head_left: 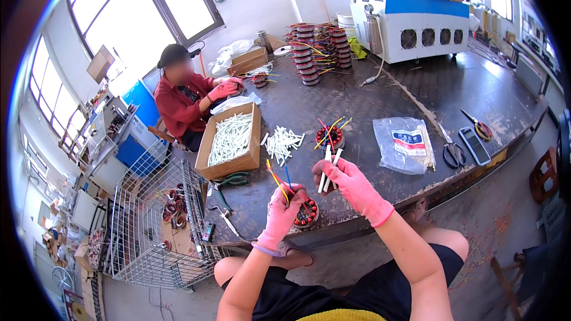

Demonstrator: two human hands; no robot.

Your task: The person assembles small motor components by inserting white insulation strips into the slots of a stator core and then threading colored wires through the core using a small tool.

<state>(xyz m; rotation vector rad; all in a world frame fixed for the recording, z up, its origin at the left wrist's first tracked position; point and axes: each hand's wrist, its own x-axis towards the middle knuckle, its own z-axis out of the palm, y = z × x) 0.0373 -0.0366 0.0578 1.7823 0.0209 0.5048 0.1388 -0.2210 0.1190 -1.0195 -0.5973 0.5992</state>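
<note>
Pink gloves with bare fingertips cover both of my hands. My left hand point(282, 211) is closed round colored wires point(275, 177), yellow, red and blue, that rise from a round motor stator point(306, 214) on the table edge. In my right hand point(352, 183) a few white sleeves point(327, 169) are pinched, pointing upward. Just beyond it stands a second stator point(331, 137) with red, yellow and black wires. A loose pile of white sleeves point(283, 144) lies to the left, beside a cardboard box point(231, 165) full of the same sleeves.
Pliers point(229, 181) lie left on the dark table. To the right are a plastic bag point(401, 145), scissors point(455, 153), a phone point(474, 145) and more scissors point(483, 129). Stacked stators point(306, 59) and a white-blue machine point(410, 27) stand behind. A co-worker point(184, 98) sits far left by a wire cage point(154, 226).
</note>
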